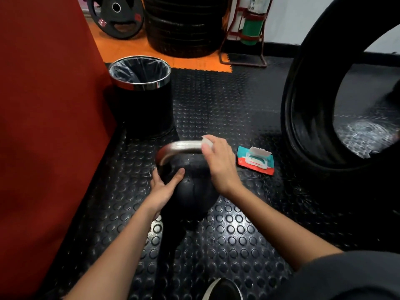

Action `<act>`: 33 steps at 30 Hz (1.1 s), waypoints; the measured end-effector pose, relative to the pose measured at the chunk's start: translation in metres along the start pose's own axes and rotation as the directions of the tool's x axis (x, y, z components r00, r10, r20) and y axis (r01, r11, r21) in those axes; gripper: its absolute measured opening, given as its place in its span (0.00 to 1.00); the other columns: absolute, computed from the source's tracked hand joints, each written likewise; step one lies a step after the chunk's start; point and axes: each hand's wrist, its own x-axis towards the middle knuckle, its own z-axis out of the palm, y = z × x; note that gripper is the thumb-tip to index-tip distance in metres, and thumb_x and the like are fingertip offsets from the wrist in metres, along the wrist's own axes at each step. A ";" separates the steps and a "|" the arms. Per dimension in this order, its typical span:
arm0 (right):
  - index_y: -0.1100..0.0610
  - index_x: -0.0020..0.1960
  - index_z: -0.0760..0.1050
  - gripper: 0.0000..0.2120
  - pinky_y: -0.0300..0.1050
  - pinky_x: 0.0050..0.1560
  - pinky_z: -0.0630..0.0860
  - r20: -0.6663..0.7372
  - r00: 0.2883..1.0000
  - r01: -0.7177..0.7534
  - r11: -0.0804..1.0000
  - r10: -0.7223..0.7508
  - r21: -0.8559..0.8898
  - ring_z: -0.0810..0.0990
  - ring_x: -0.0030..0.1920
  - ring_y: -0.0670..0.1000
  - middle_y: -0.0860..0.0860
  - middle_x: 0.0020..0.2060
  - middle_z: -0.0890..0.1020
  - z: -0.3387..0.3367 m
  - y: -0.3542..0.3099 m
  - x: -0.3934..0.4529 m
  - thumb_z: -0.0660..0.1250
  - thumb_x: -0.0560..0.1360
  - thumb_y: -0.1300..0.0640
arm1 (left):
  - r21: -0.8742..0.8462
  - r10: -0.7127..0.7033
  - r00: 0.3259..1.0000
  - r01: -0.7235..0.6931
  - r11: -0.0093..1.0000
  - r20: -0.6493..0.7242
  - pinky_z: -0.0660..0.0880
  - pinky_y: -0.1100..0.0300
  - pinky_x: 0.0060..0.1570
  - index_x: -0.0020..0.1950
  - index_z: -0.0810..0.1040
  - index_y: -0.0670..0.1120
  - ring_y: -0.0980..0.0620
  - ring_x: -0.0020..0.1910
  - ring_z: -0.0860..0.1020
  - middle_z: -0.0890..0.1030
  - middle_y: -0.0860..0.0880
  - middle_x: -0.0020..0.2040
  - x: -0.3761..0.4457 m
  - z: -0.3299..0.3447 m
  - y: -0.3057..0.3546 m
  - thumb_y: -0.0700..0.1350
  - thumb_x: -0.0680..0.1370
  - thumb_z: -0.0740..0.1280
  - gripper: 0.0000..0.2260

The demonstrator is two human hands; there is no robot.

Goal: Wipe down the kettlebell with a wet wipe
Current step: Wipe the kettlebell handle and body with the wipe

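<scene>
A black kettlebell (pixel 194 191) with a steel handle (pixel 177 148) stands on the studded black floor mat. My right hand (pixel 218 163) grips a white wet wipe (pixel 206 142) wrapped over the right end of the handle. My left hand (pixel 165 185) rests on the left side of the ball, thumb laid across its front and fingers reaching round behind it. The wet wipe pack (pixel 256 160), teal and red with its white lid flipped up, lies on the mat just to the right of the kettlebell.
A black bin (pixel 141 83) with a chrome rim and liner stands behind the kettlebell. A red padded wall (pixel 43 126) runs along the left. A large tyre (pixel 307 118) leans at the right. Stacked tyres (pixel 184 24), a weight plate (pixel 115 16) and a red stand (pixel 244 40) are at the back.
</scene>
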 end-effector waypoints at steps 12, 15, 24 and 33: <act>0.42 0.51 0.71 0.20 0.49 0.64 0.65 0.050 0.998 -0.049 0.998 0.048 0.026 0.69 0.56 0.46 0.40 0.50 0.72 -0.005 -0.014 0.005 0.46 0.78 0.33 | 0.067 -0.002 1.000 0.003 0.998 -0.004 0.57 0.45 0.75 0.77 0.49 0.63 0.48 0.77 0.56 0.54 0.55 0.78 -0.007 -0.001 0.006 0.79 0.57 0.68 0.55; 0.47 0.70 0.69 0.27 0.46 0.71 0.62 0.001 1.000 0.022 0.999 -0.022 0.036 0.68 0.65 0.43 0.41 0.62 0.72 0.000 0.007 -0.008 0.50 0.78 0.34 | 0.065 -0.009 1.000 0.010 0.998 -0.004 0.59 0.45 0.74 0.76 0.50 0.65 0.48 0.76 0.58 0.55 0.54 0.78 -0.011 -0.001 0.009 0.79 0.57 0.68 0.53; 0.50 0.42 0.75 0.28 0.60 0.66 0.69 0.060 0.977 -0.204 0.979 0.202 0.025 0.77 0.51 0.52 0.48 0.44 0.80 -0.008 -0.004 0.024 0.49 0.80 0.30 | 0.065 -0.005 1.000 0.004 0.998 0.008 0.58 0.47 0.74 0.77 0.49 0.61 0.47 0.76 0.57 0.55 0.52 0.78 -0.015 -0.001 0.014 0.78 0.58 0.68 0.54; 0.52 0.69 0.71 0.31 0.53 0.72 0.64 -0.006 1.000 0.001 0.999 -0.002 -0.053 0.71 0.64 0.48 0.46 0.61 0.75 -0.002 0.012 -0.002 0.52 0.76 0.33 | 0.044 0.006 1.000 -0.005 0.999 -0.026 0.61 0.46 0.73 0.75 0.54 0.62 0.47 0.74 0.62 0.60 0.51 0.75 -0.017 -0.001 0.015 0.79 0.55 0.68 0.52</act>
